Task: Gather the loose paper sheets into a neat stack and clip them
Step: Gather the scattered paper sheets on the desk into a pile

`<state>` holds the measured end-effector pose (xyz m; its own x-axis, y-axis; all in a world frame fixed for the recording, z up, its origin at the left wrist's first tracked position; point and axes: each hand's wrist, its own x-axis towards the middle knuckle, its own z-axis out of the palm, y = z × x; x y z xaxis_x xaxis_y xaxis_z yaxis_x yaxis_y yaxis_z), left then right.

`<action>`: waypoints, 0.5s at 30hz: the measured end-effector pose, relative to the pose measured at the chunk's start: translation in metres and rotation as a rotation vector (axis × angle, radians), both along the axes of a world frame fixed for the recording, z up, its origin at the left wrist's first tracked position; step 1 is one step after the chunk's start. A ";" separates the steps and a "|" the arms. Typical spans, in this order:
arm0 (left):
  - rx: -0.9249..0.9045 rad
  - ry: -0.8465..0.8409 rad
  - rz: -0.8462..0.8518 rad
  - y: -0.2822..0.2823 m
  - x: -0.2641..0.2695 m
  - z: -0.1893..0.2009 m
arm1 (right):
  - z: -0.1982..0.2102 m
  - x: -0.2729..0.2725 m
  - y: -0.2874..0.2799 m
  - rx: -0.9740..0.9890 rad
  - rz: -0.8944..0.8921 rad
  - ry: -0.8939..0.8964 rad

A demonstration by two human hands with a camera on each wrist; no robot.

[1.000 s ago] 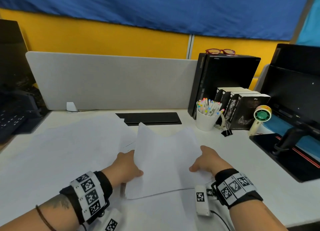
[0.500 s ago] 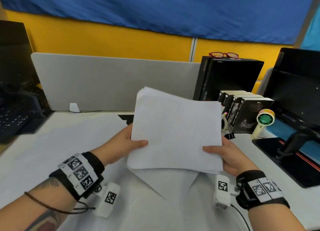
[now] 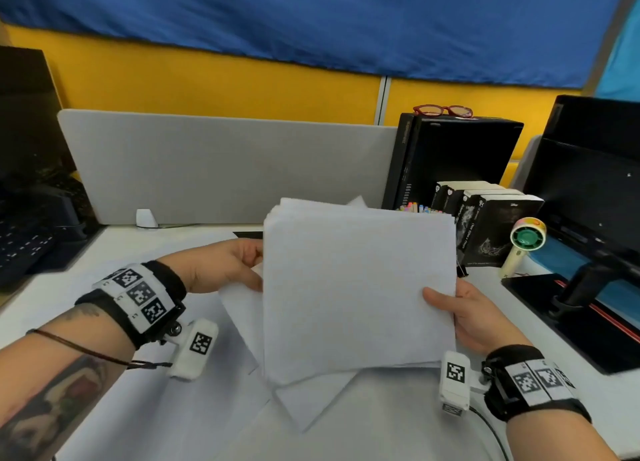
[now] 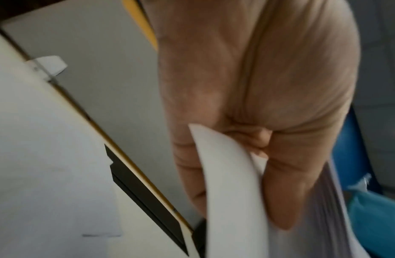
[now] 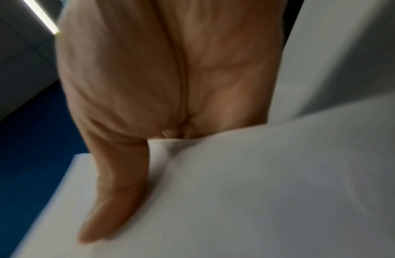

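We note white paper sheets [image 3: 356, 294], red glasses [image 3: 442, 110] above them, and a green-faced fan [image 3: 528, 236] beside them.

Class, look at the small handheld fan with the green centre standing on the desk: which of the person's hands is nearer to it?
Right. The right hand grips the paper stack just below-left of the fan; the left hand is across the stack.

The paper [image 3: 356, 287] I hold is matt white and smooth, thin enough to curl at one edge. My desk [image 3: 114, 253] looks matt white too (laminate, perhaps), the divider [image 3: 225, 163] like grey felt, the monitor [image 3: 588, 183] dull black plastic.
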<state>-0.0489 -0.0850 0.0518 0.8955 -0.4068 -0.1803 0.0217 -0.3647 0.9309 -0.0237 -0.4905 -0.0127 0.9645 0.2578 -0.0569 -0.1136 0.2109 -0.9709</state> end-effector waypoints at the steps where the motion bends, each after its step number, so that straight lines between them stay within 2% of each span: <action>1: -0.063 0.004 0.021 0.001 0.001 0.000 | -0.001 -0.001 0.000 -0.001 0.033 0.004; 3: -0.141 0.023 0.003 -0.002 0.000 0.006 | -0.003 -0.003 0.005 -0.026 0.107 0.002; 5: -0.138 0.051 -0.083 -0.009 0.002 0.015 | -0.004 -0.005 0.015 -0.051 0.175 -0.009; 7: -0.133 0.148 -0.161 -0.017 0.003 0.024 | -0.004 -0.004 0.023 -0.060 0.195 -0.028; 9: -0.104 0.194 -0.190 -0.019 0.006 0.031 | -0.001 -0.004 0.025 -0.057 0.179 -0.046; 12: -0.043 0.142 -0.173 -0.012 0.010 0.042 | 0.005 -0.004 0.021 -0.034 0.113 -0.038; 15: -0.120 0.124 -0.117 -0.001 0.013 0.046 | 0.008 -0.003 0.019 -0.010 0.002 -0.028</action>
